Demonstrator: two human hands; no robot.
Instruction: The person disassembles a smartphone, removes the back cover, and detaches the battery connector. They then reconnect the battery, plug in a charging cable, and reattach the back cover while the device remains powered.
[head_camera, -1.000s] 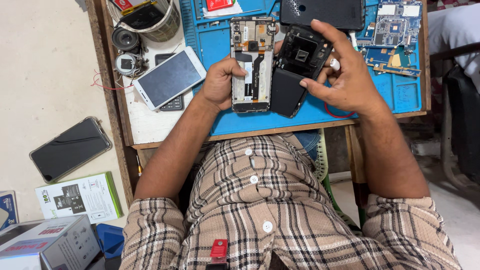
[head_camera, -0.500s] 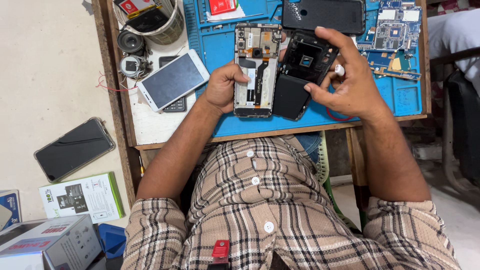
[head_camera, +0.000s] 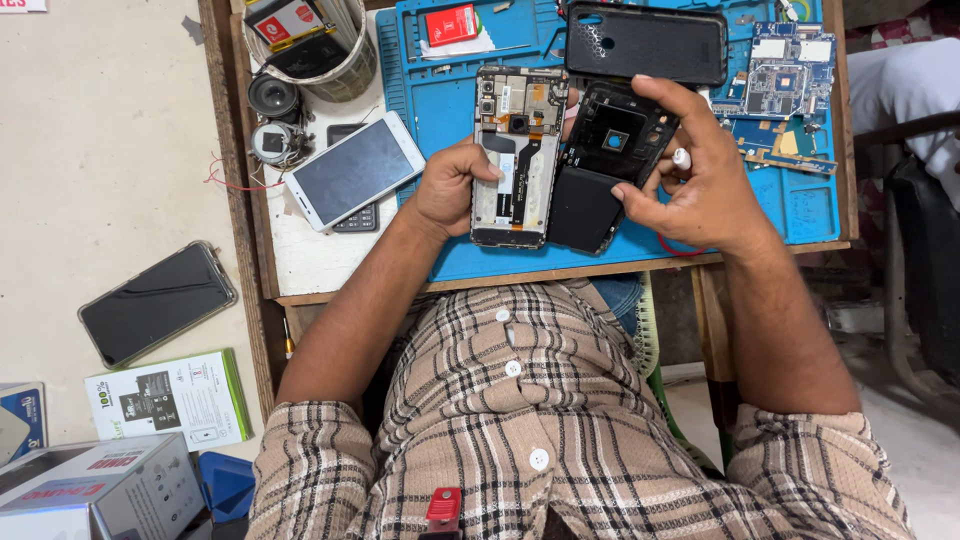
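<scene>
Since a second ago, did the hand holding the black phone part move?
No, hardly. The right hand still holds the black inner phone cover beside the opened phone frame, just below the black back case.

Bench (head_camera: 300, 262): small, wood-edged, with a white top on its left part. A blue work mat (head_camera: 440, 105) covers the rest.

On the white part: a round tin (head_camera: 345, 70) of oddments at the far edge, two small round parts (head_camera: 273, 120) just beside it, and a white phone (head_camera: 354, 171) lying screen up, tilted, on top of a dark keypad handset (head_camera: 350, 218).

On the mat: an opened phone frame (head_camera: 515, 155) and a black back shell (head_camera: 605, 165) side by side under my hands, a black case (head_camera: 648, 43) at the far edge, a red card (head_camera: 452, 24), and blue circuit boards (head_camera: 790, 85) on the right.

Floor (head_camera: 100, 150): pale. On it lie a dark phone (head_camera: 155, 303) and a white-and-green box (head_camera: 170, 398).
</scene>
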